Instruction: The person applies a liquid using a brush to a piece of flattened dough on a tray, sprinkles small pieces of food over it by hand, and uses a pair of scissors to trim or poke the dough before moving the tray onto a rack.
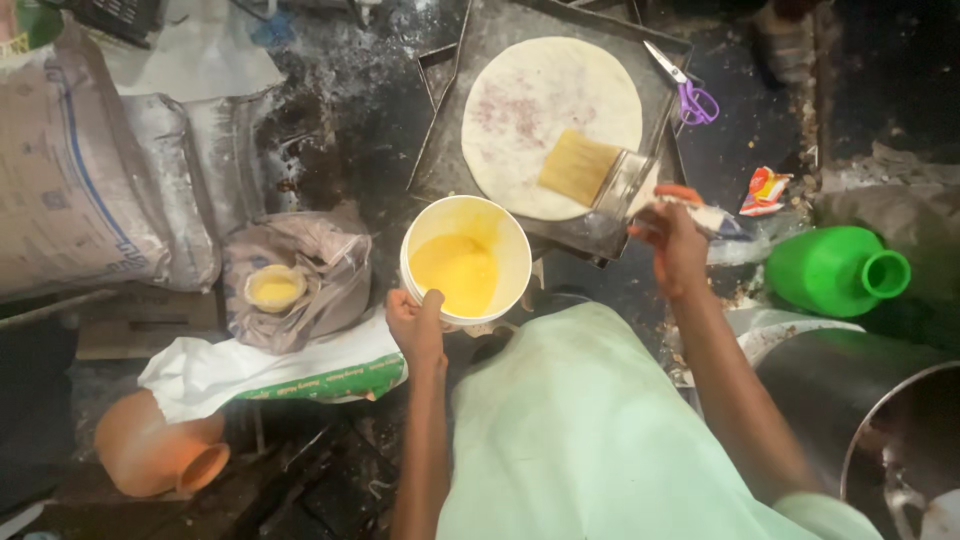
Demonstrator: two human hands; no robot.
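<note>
The wide brush lies bristles-down on the round flatbread, its metal ferrule and handle running back into the right hand, whose fingers are curled shut around the handle. The bristles sit on the part of the dough nearest those fingers; the far and left parts of the round look pale and dry, with only faint purplish marks, so by my judgement the coating is barely begun and most of the surface is left to cover.

The left hand pinches the near rim of the white bucket, thumb over the edge and fingers closed beneath, holding it just short of the dark metal tray that carries the flatbread. The yellow liquid in the bucket fills only its bottom.

Beyond the right fingertips, the tray's raised edge stands just beside the brush, and purple-handled scissors rest on its far corner. Outward from the right hand lies a green plastic jug on its side. Left of the left fingers sit an open bag with a small yellow cup, large sacks and an orange clay pot. Open room lies mainly over the dough itself.
</note>
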